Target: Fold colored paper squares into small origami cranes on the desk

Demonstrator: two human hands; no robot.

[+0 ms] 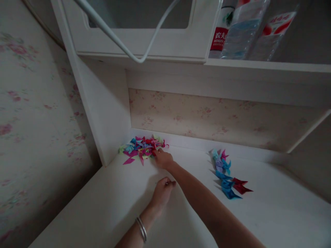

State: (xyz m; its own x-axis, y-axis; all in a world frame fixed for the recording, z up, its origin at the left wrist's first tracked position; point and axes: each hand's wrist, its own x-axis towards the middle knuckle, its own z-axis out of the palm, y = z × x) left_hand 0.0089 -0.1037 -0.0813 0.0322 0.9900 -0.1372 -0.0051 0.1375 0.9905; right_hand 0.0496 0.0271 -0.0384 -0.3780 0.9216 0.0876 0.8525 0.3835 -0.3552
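Observation:
A pile of folded paper cranes [139, 146] in pink, blue, red and pale green lies in the back left corner of the white desktop. My right hand [163, 159] reaches to the pile's right edge, its fingers closed around part of a red paper crane [154, 152]; the fingertips are partly hidden. Nearer to me, my left hand [162, 193] is held over the desktop with its fingers curled together, and nothing shows in them. A smaller group of paper cranes [223, 172], blue, lilac, pink and dark red, sits to the right of my right forearm.
White side panel [98, 113] rises left of the pile. Overhead are a cabinet [144, 43] and a shelf with plastic bottles [240, 34]. A white cable [139, 60] loops down in front of the cabinet. Flowered wallpaper [26, 120] covers the wall at left.

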